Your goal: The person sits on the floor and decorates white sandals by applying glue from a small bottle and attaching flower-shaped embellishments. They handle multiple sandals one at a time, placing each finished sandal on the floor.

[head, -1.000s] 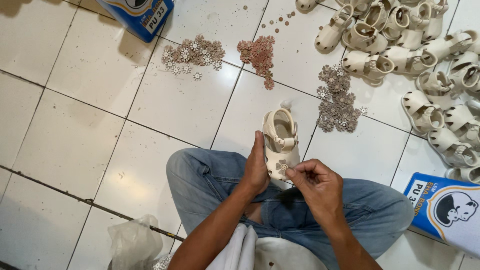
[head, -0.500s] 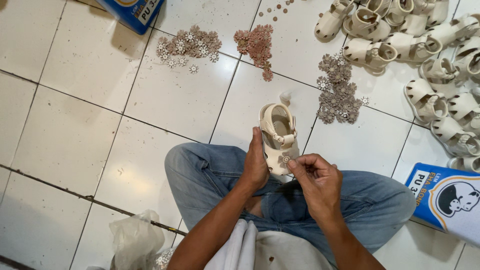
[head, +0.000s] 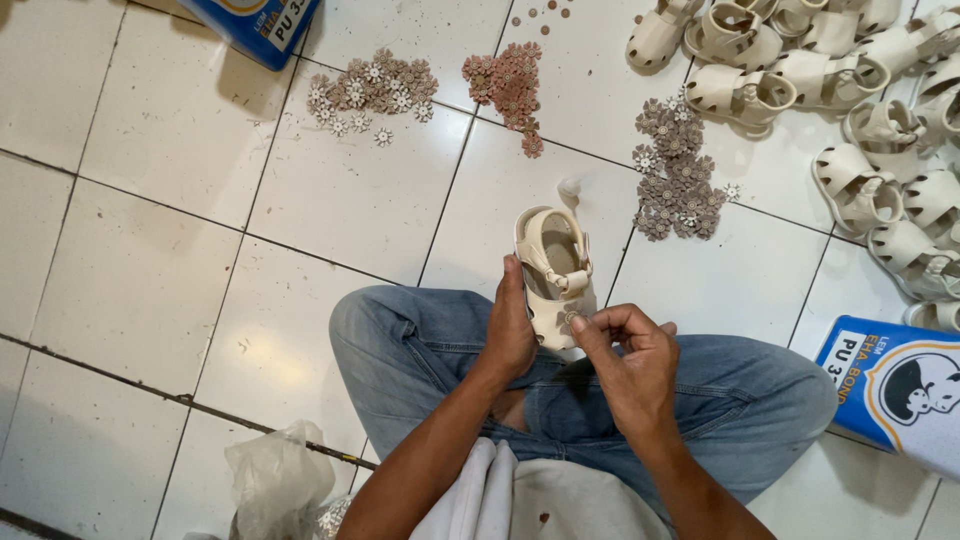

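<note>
My left hand (head: 512, 325) grips the left side of a small cream child's sandal (head: 553, 262), holding it upright over my jeans-clad crossed legs (head: 420, 345). My right hand (head: 632, 360) pinches with thumb and forefinger at the sandal's toe strap, where a small flower-shaped ornament (head: 570, 318) sits under the fingertips. The sandal's heel end points away from me over the white tiled floor (head: 340, 200).
Three heaps of flower ornaments lie on the tiles: pale ones (head: 370, 92), pinkish ones (head: 510, 82), grey-brown ones (head: 675, 180). Several cream sandals (head: 860, 110) are piled at upper right. Blue tins stand at top left (head: 255, 25) and right (head: 895, 385). A crumpled plastic bag (head: 275, 480) lies lower left.
The view has drifted slightly. My right hand's fingertips have shifted onto the sandal's toe strap; my left hand keeps its grip on the sandal.
</note>
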The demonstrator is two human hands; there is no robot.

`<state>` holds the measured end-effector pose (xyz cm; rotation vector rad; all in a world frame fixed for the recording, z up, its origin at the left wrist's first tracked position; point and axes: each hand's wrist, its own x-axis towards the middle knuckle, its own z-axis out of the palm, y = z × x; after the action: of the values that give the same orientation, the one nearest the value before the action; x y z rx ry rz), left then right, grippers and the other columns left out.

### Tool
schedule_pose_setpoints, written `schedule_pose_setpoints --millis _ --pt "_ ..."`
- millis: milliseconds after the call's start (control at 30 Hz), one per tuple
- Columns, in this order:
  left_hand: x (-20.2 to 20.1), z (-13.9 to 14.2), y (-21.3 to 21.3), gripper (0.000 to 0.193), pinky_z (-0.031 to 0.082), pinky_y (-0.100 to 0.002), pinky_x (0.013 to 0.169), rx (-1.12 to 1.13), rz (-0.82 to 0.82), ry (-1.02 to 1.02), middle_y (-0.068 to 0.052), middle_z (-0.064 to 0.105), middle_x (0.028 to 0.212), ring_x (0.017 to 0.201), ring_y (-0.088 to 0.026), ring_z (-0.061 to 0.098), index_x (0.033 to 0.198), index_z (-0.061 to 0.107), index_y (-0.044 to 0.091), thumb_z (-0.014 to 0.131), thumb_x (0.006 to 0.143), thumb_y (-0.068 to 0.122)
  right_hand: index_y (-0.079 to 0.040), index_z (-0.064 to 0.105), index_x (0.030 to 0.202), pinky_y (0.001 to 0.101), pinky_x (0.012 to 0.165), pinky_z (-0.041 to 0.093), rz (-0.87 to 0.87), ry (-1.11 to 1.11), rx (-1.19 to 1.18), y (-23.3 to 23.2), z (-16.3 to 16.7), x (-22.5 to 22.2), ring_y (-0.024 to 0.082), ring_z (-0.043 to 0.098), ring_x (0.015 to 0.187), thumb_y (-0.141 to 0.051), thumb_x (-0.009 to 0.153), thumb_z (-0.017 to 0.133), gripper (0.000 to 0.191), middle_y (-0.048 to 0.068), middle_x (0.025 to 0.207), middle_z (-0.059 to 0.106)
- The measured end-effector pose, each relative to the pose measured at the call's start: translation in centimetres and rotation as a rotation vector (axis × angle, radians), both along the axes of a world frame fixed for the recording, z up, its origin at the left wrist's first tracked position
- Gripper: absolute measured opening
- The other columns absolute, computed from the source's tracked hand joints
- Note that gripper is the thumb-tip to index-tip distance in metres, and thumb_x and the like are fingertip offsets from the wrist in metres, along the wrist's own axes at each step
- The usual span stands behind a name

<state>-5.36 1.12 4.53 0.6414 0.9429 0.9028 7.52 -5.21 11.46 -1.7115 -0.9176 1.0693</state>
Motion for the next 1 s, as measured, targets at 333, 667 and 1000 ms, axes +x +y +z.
schedule_pose_setpoints --millis 333,667,1000 --pt "0.0 -0.5 -0.3 0.077 0.053 -0.036 0.101 -0.156 -0.072 -0.261 -0.019 0.059 0.135 0.118 -0.022 0.061 0.151 0.041 -0.001 0.022 0.107 0.059 -0.001 0.067 0.093 0.0199 0.070 0.047 0.079 -0.145 0.161 -1.3 -0.7 1.2 0.003 0.055 0.072 -0.013 0.096 0.072 0.014 -0.003 0.078 0.064" --pt "-0.2 0.6 -0.6 0.081 0.059 -0.035 0.090 -0.250 -0.321 -0.216 -0.018 0.066 0.124 0.106 -0.021 0.069 0.148 0.045 -0.001 0.023 0.105 0.064 -0.001 0.064 0.132 0.0229 0.037 0.040 0.379 0.221 -0.225 -0.2 1.3 5.4 0.006 0.047 0.040 -0.015 0.088 0.072 0.047 0.001 0.052 0.057" --pt "0.5 1.0 -1.0 0.082 0.060 -0.033 0.084 -0.205 -0.388 0.025 -0.018 0.068 0.116 0.099 -0.020 0.069 0.144 0.047 -0.004 0.023 0.104 0.063 0.006 0.073 0.095 0.0236 0.030 0.038 0.509 0.286 -0.422 0.6 1.0 5.5 0.008 0.051 0.034 -0.015 0.086 0.077 0.023 0.004 0.047 0.060"
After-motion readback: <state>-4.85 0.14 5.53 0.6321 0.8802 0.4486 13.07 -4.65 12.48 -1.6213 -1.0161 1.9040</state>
